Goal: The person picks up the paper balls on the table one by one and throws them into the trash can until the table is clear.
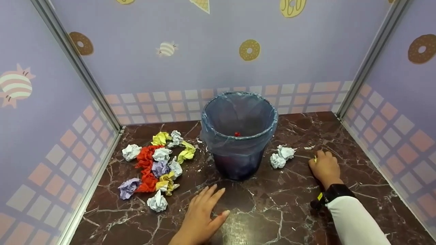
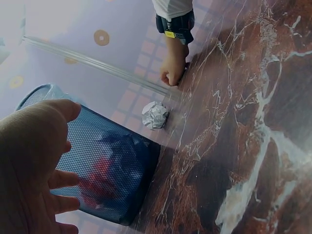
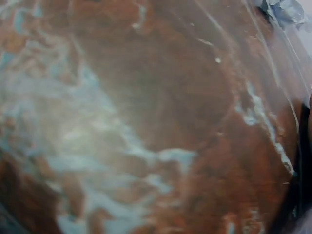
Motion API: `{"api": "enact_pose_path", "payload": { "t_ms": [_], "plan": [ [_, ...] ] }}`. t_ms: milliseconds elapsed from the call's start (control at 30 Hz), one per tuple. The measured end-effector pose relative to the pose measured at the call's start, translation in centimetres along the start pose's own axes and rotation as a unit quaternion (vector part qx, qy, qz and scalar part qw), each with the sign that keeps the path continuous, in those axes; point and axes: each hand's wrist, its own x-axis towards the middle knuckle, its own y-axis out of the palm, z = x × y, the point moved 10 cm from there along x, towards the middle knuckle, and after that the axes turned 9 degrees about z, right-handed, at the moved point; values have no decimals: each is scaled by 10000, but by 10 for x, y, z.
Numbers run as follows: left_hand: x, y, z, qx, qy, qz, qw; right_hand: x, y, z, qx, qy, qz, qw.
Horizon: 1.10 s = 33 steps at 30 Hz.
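My right hand [image 1: 325, 168] is low over the tabletop at the right, its fingers curled. A small bit of yellow crumpled paper [image 1: 315, 159] shows between its thumb and fingers; the rest is hidden. My left hand [image 1: 203, 215] holds nothing, fingers spread, in front of the mesh wastebasket [image 1: 238, 165] with its clear bag liner. Through the mesh in the left wrist view, red crumpled paper [image 2: 101, 181] shows inside. White paper balls [image 1: 282, 156] lie between the basket and my right hand. The right wrist view is blurred and mostly tabletop.
Left of the basket lies a cluster of crumpled paper: red [image 1: 148, 183], purple [image 1: 129, 188], yellow [image 1: 186, 151] and white [image 1: 157, 201] pieces. Patterned walls [image 1: 163, 71] enclose the dark marbled tabletop [image 1: 272, 207] at the back and both sides.
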Motion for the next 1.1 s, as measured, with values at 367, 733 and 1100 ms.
{"api": "enact_pose_path", "payload": {
  "t_ms": [367,733,1100],
  "plan": [
    [-4,5,6,0,-37,22,10000,-2,8,5,-277,121,294,9991],
    [-4,10,10,-140,-127,240,9995,-11,-3,10,-202,-167,-218,9994],
    [-7,9,9,-220,-187,220,9993,-13,-8,4,15,-273,-399,9988]
  ]
}}
